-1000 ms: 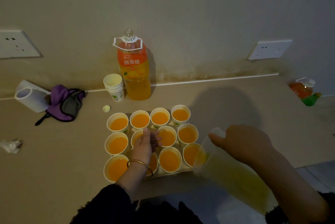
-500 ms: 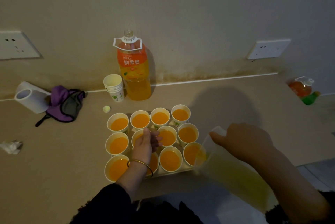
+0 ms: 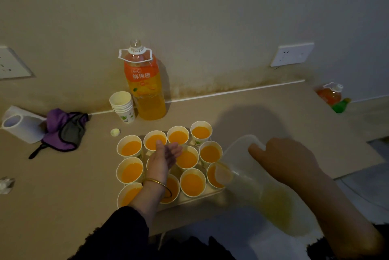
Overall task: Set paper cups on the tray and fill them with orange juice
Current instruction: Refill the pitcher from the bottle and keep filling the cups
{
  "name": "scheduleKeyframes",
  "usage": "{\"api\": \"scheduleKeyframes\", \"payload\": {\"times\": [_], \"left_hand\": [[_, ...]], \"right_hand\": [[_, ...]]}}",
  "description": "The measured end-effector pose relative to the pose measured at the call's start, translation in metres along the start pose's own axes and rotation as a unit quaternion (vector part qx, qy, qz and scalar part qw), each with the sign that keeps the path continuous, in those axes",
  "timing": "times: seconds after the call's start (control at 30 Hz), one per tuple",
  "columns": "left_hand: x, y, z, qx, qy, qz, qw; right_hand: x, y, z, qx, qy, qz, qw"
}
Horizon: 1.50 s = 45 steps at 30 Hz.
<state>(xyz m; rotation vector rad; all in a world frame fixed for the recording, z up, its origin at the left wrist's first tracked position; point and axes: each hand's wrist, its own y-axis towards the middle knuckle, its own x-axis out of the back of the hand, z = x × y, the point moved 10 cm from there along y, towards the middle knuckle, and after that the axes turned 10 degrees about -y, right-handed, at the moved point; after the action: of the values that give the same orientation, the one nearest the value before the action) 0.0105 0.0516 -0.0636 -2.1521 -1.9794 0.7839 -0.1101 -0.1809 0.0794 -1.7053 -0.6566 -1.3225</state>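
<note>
Tipping the clear plastic jug (image 3: pixel 252 188) gently matters most here, right grip (image 3: pixel 288 160) wrapped round it over the near-right white paper cup (image 3: pixel 211 180), left grip (image 3: pixel 165 158) slack, holding nothing.

Reaches in from the near edge with the left arm (image 3: pixel 145 200), dark-sleeved up to a bare wrist. Holds the left hand (image 3: pixel 165 155) open, palm turned rightward, fingers straight and together, pointing far-right. Angles the bare right forearm (image 3: pixel 336 207) in from the near right; curls the right hand (image 3: pixel 284 158), knuckles up, round a clear jug (image 3: pixel 235 154).
</note>
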Motion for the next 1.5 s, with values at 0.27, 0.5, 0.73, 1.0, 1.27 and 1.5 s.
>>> {"api": "scheduleKeyframes", "payload": {"times": [0.27, 0.5, 0.73, 1.0, 1.27, 1.5], "left_hand": [[0.013, 0.003, -0.031, -0.004, -0.061, -0.016, 0.998], [0.031, 0.004, -0.058, -0.032, -0.082, -0.025, 0.996], [0.057, 0.007, -0.066, -0.053, -0.080, -0.075, 0.993], [0.089, -0.003, -0.060, -0.074, -0.073, -0.183, 0.977], [0.127, -0.020, -0.048, -0.093, -0.075, -0.280, 0.953], [0.147, -0.033, -0.042, -0.119, -0.077, -0.352, 0.925]], "right_hand": [[0.019, 0.006, -0.013, -0.027, 0.095, -0.062, 0.993], [0.046, 0.038, -0.002, 0.000, 0.155, -0.107, 0.982], [0.071, 0.064, 0.040, 0.079, 0.155, -0.147, 0.974], [0.074, 0.099, 0.091, 0.192, 0.046, -0.126, 0.972], [0.071, 0.130, 0.117, 0.249, -0.009, -0.106, 0.963], [0.076, 0.147, 0.134, 0.314, 0.008, -0.104, 0.944]]}}
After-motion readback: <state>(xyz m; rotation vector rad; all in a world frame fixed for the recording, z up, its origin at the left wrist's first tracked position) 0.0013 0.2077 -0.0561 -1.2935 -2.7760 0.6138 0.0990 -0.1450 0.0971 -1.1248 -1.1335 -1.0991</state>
